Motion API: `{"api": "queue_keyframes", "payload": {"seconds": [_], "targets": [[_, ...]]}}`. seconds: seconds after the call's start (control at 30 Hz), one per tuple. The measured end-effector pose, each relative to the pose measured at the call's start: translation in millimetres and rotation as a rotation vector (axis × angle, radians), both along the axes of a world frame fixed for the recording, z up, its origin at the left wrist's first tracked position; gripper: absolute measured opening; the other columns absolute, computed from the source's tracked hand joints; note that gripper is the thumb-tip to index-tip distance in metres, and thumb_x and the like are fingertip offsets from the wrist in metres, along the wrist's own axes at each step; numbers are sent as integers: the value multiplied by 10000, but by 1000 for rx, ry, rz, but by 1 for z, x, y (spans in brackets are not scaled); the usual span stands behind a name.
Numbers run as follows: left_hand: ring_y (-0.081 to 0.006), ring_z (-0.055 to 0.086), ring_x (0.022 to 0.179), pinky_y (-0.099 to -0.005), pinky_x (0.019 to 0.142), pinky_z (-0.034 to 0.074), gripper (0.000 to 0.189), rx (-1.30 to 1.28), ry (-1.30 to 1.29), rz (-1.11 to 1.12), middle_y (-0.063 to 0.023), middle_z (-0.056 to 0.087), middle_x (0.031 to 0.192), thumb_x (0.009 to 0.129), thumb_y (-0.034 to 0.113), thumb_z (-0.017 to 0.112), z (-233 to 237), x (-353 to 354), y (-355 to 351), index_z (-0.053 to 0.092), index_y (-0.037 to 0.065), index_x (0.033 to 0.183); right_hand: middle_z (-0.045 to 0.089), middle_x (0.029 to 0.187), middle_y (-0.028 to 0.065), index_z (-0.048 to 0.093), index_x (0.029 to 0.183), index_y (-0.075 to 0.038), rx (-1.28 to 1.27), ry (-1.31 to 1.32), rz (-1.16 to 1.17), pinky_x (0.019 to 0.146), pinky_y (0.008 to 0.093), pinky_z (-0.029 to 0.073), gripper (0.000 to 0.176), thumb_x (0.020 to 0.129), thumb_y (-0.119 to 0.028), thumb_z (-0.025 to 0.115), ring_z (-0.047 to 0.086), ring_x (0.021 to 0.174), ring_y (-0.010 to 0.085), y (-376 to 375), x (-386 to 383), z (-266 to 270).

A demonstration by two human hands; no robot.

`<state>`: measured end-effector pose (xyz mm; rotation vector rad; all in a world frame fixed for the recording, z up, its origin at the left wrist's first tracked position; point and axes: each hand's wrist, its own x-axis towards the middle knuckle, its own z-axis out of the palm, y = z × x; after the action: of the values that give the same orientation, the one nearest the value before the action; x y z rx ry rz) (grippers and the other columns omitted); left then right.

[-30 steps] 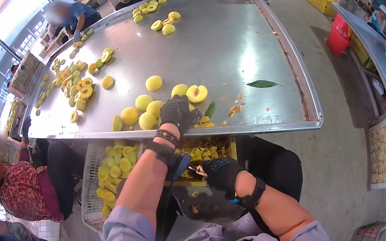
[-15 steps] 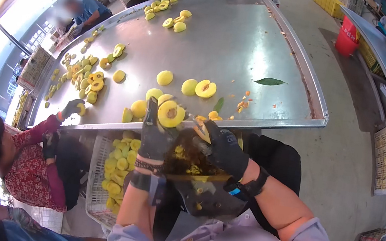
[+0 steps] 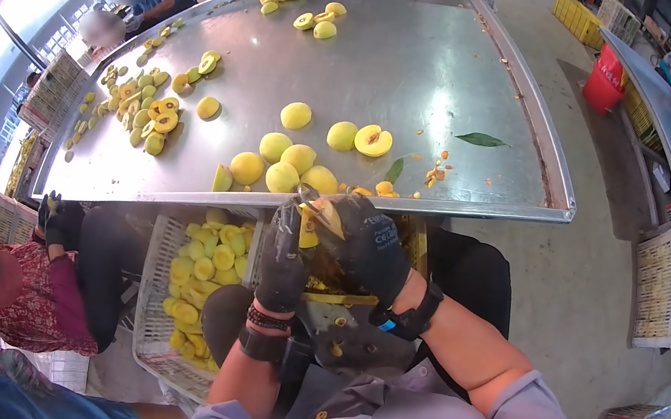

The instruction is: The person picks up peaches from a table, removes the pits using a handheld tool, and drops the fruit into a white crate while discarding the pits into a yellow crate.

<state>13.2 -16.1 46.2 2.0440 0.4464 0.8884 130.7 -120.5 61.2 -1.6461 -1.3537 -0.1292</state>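
Note:
My left hand [image 3: 284,267], in a dark glove, is closed around a yellow peach half [image 3: 309,233], mostly hidden by the fingers. Close beside it, my right hand [image 3: 368,248], also gloved, grips a small tool [image 3: 326,215] with a wood-coloured handle and a thin metal end that reaches over toward the left hand. Just beyond both hands, several yellow peaches [image 3: 282,177] lie along the near edge of the metal table [image 3: 347,65]. Below the hands is a yellow-rimmed container [image 3: 340,298] with dark, wet scraps inside.
A white crate [image 3: 154,270] full of peach halves [image 3: 208,264] stands to my left. Cut peaches [image 3: 144,110], a halved peach [image 3: 373,140], a leaf [image 3: 482,139] and orange scraps [image 3: 437,172] lie on the table. A person [image 3: 41,288] sits at left; a red bucket [image 3: 604,80] stands at right.
Both hands have drawn down from the table edge toward me, and the left fingers now cover much of the peach half. The neighbouring person's hand has left the table.

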Motion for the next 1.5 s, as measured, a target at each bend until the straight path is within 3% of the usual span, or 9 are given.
{"api": "queue_keyframes", "payload": {"seconds": [0.1,0.13,0.33,0.43,0.53,0.8,0.87,1.1,1.5], "targets": [[-305,486,1155,-376,982,401,334,235,13,71,-204,476,1265,907,-20,428,-5,-4,-1,449,-62,1238,581,998,189,545,1109,-26,-8,18,4,809,436,437,373,796,-213,623,551,934,364,8,-1,-10],[-303,474,1166,-370,1000,378,312,706,42,80,-203,463,1279,933,23,420,-3,-6,3,456,-68,1229,580,976,185,546,1109,-27,15,75,26,789,437,436,373,791,-202,628,551,908,365,8,-1,-5],[-280,490,1136,-349,987,377,301,402,-32,82,-189,496,1243,942,46,417,-3,-1,0,471,-80,1210,569,914,172,550,1103,-42,47,303,150,733,425,422,378,768,-180,655,543,848,363,11,2,11],[-251,494,1128,-335,977,381,302,-322,-225,83,-180,512,1222,948,58,409,-13,6,-10,476,-81,1207,567,945,166,553,1096,-54,-45,348,160,756,424,423,374,765,-188,663,540,877,355,11,2,10],[-307,503,1105,-367,964,396,461,521,79,171,-182,513,1207,846,-43,477,-11,-6,-8,387,-61,1298,567,982,164,551,1095,-53,-1,213,179,790,427,428,370,768,-184,664,535,917,348,15,2,1],[-214,515,1094,-312,935,430,406,-587,-384,-38,-111,519,1201,907,57,500,-3,10,-16,398,-52,1285,581,989,181,535,1104,-30,44,104,101,778,434,454,360,787,-165,639,556,916,363,1,1,-8],[-209,525,1087,-326,930,442,435,-1227,-665,-152,-120,520,1202,919,165,530,8,11,-8,399,-41,1279,593,970,196,525,1104,-22,53,126,47,741,437,468,352,801,-177,617,578,877,374,-7,-2,-7],[-206,519,1094,-354,952,427,507,-592,-359,-88,-121,524,1209,954,389,416,7,18,-14,406,-10,1266,621,878,211,501,1119,-8,-279,64,27,697,434,486,361,822,-205,561,611,818,365,-9,-4,-7],[-278,495,1101,-370,995,362,340,-43,-104,280,-165,499,1212,971,170,359,-27,16,-15,440,-51,1217,619,869,236,515,1063,15,-379,72,101,689,431,490,301,806,-138,550,614,806,371,-9,-9,-13]]}}
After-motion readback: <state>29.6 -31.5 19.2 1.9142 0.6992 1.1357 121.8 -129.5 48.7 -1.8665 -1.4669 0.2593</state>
